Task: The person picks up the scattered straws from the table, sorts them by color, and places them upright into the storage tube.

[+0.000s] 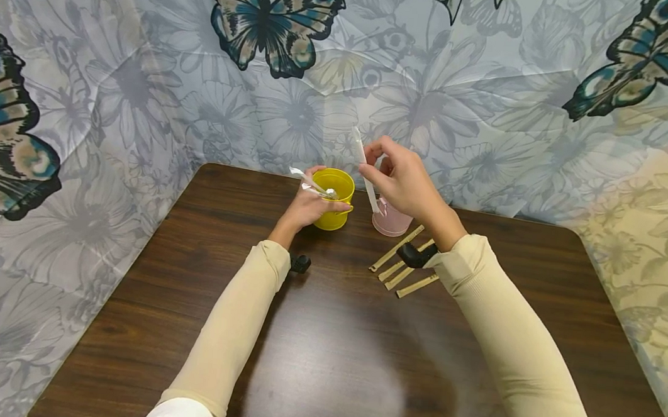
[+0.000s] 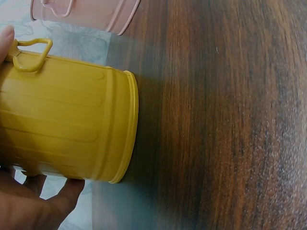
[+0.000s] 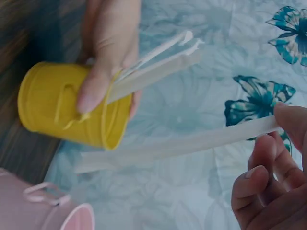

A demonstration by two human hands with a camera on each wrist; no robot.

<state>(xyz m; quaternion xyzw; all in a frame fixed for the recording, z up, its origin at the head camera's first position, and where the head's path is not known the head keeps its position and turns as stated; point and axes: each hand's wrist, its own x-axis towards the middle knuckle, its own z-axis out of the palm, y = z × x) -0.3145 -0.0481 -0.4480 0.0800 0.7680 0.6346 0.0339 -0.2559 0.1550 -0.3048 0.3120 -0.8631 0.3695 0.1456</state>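
My left hand (image 1: 304, 208) grips a small yellow metal bucket (image 1: 331, 220) by its side, fingers on one side and thumb near the little side handle. Inside it stand white paper-wrapped straws (image 3: 154, 76), leaning out past the rim. The right hand (image 1: 401, 179) pinches one end of another white paper-wrapped straw (image 3: 182, 147) between thumb and fingers. That straw hangs at a slant in the air, apart from the yellow bucket. Just below the right hand stands a pink metal bucket (image 1: 392, 221), partly hidden by the hand; its contents are not visible.
Several narrow tan paper-wrapped sticks (image 1: 397, 249) lie side by side on the dark wooden table (image 1: 327, 334), partly under the right wrist. A butterfly-patterned cloth (image 1: 294, 112) hangs close behind the table's back edge. Black wrist cameras (image 1: 300, 264) sit at both cuffs.
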